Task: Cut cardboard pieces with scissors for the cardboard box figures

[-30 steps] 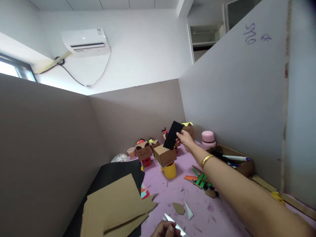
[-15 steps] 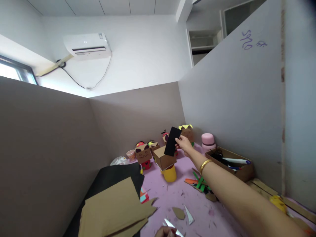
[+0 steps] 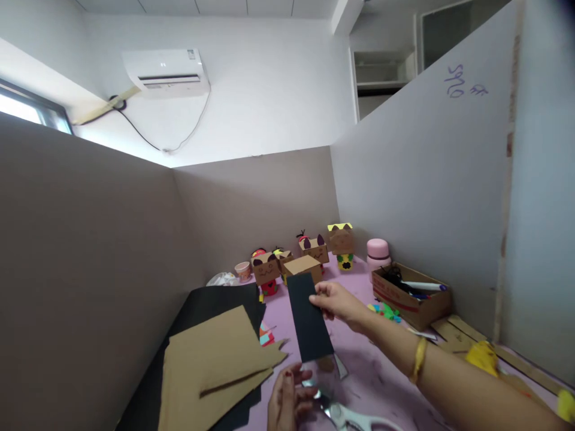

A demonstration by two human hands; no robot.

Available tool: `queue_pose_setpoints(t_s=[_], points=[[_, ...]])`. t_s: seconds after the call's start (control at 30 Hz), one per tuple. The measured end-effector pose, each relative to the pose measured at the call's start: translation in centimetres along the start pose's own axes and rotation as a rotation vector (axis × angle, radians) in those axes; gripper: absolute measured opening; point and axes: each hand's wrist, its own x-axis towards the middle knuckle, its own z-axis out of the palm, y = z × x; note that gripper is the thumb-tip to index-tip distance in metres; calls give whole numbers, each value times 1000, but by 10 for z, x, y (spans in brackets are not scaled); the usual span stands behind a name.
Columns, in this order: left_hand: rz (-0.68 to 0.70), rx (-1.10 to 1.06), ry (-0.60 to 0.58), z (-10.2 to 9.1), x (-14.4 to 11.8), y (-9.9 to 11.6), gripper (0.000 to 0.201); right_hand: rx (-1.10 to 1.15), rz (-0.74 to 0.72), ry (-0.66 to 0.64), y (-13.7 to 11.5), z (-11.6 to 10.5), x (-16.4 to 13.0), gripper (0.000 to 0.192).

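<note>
Right hand: your right hand [image 3: 338,302] reaches forward over the table, thumb and fingers pinched on the right edge of the black paper strip [image 3: 309,318]. A gold bangle [image 3: 419,360] sits on that wrist.
Black paper strip: it is held in the air above the pink tabletop [image 3: 381,377], nearly upright and leaning a little, its top end in front of the plain cardboard box [image 3: 304,267] and its lower end close above your left hand.
Left hand: your left hand [image 3: 287,400] shows at the bottom edge of the view, fingers curled around the handle end of the scissors [image 3: 345,413]. The blades lie low over the table just beside the strip's lower end; you cannot tell whether they touch it.
Left of the hands: a brown cardboard sheet [image 3: 215,365] lies on top of a large black sheet [image 3: 211,302], both flat on the table.
Back of the table: several small cardboard box figures [image 3: 266,269] with drawn faces stand in a row near the partition wall, and one figure with a yellow top [image 3: 341,238] stands to the right of them.
Right side: a pink lidded cup [image 3: 378,252] stands by the grey partition, and just beside it an open cardboard tray [image 3: 411,294] holds markers. Small green paper scraps [image 3: 386,311] lie between the tray and your right forearm.
</note>
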Motion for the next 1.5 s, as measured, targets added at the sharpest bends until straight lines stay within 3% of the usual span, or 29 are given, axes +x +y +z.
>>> queue_pose_setpoints(t_s=[0.13,0.23,0.33,0.6,1.07,1.5], points=[[13,-33,-109,-1,-7,6,52,-18,38,-97,18,28,-44,16],[0,28,-233,1,-12,10,38,0,45,-88,31,38,-67,20],[0,52,-246,3,-16,14,29,31,58,-45,41,40,-86,30],[-4,122,-284,10,-26,15,28,106,162,-8,61,33,-126,35],[50,323,-288,11,-28,5,43,241,154,2,79,24,-133,42],[66,307,-256,4,-18,-11,46,262,175,29,77,30,-130,55]])
